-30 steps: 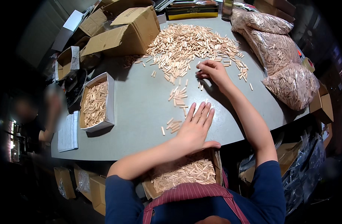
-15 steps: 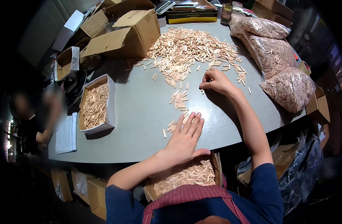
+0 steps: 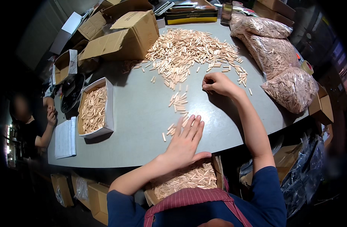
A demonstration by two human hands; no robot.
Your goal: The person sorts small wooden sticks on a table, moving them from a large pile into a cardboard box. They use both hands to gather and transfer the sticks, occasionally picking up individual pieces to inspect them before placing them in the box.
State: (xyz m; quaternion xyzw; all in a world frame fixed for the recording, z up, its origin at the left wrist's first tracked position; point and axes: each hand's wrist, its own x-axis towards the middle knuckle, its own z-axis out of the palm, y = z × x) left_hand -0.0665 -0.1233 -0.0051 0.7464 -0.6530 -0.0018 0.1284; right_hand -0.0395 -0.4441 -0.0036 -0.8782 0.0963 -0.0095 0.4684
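My left hand (image 3: 185,142) lies palm down near the table's front edge, fingers stretched out. A few short wooden dowels (image 3: 170,129) lie beside and partly under its fingers. My right hand (image 3: 218,84) is closed with its fingers curled, over the table to the right of the dowel trail. Whatever its fingers hold, if anything, is hidden. A small cluster of dowels (image 3: 178,103) lies between the hands and the large dowel pile (image 3: 192,47) at the back. Below my left hand, at the table edge, an open cardboard box (image 3: 219,172) holds many dowels.
At the left a white-sided box (image 3: 110,109) full of dowels stands by a notepad (image 3: 65,139). Clear plastic bags (image 3: 289,89) of dowels lie at the right. A large open carton (image 3: 143,36) stands back left. Another person (image 3: 39,132) sits at far left.
Dowels seen under my right fingertips no longer show there. My left hand stays almost in place. The other person's hands have come together lower down.
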